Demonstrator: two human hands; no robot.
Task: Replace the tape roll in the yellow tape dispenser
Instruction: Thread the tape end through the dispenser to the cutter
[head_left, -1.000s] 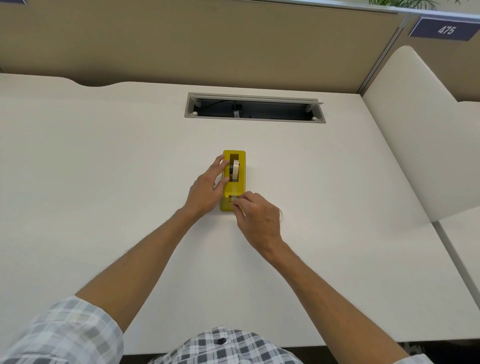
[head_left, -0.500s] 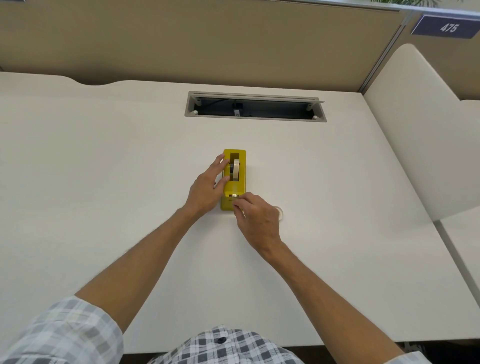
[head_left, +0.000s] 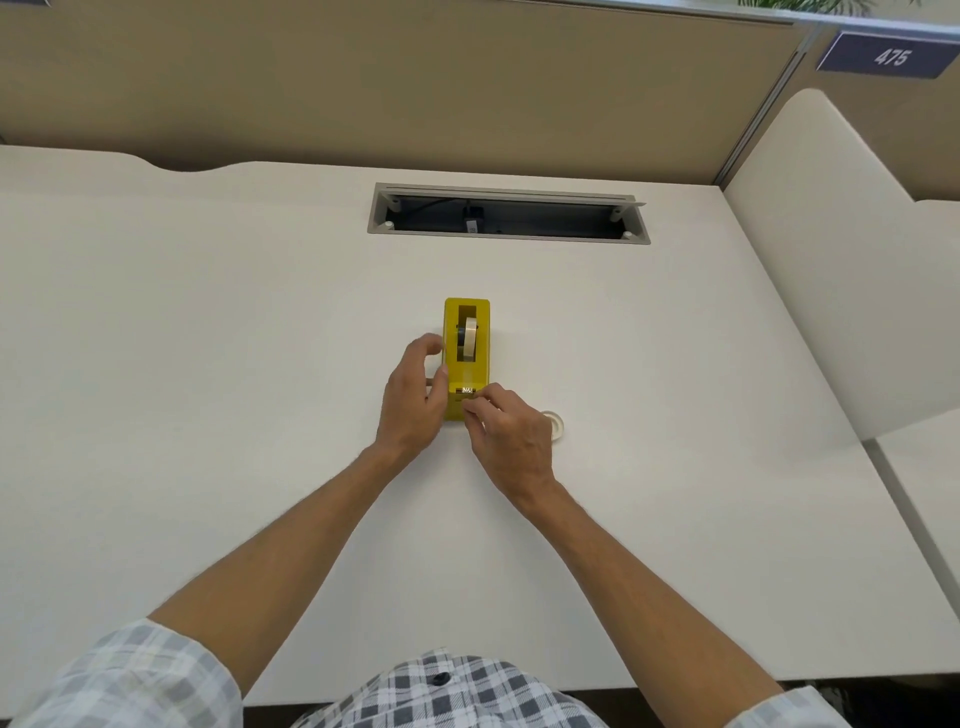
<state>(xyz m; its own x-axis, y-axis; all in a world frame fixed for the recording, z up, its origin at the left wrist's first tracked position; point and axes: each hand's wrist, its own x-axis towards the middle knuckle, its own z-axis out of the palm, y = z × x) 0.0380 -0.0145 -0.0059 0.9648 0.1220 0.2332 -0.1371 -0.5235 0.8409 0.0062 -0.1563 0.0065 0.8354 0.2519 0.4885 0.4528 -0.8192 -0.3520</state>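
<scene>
The yellow tape dispenser (head_left: 480, 358) lies lengthwise in the middle of the white desk, with a pale tape roll (head_left: 470, 338) seated in its slot. A strip of tape runs from the roll down to the cutter end. My left hand (head_left: 413, 402) sits against the dispenser's left side; its fingers are curled and lifted off the top, and only the thumb touches the edge. My right hand (head_left: 511, 434) is at the near end, thumb and forefinger pinched on the tape end at the cutter. A second small tape ring (head_left: 556, 423) lies flat on the desk, partly hidden behind my right hand.
An open cable tray (head_left: 509, 214) is set into the desk (head_left: 208, 364) behind the dispenser. A beige partition wall runs along the back. A cream side panel (head_left: 831, 291) borders the desk on the right.
My left fingers have come off the top of the dispenser and drawn back to its left side. My right hand stays pinched at the cutter end.
</scene>
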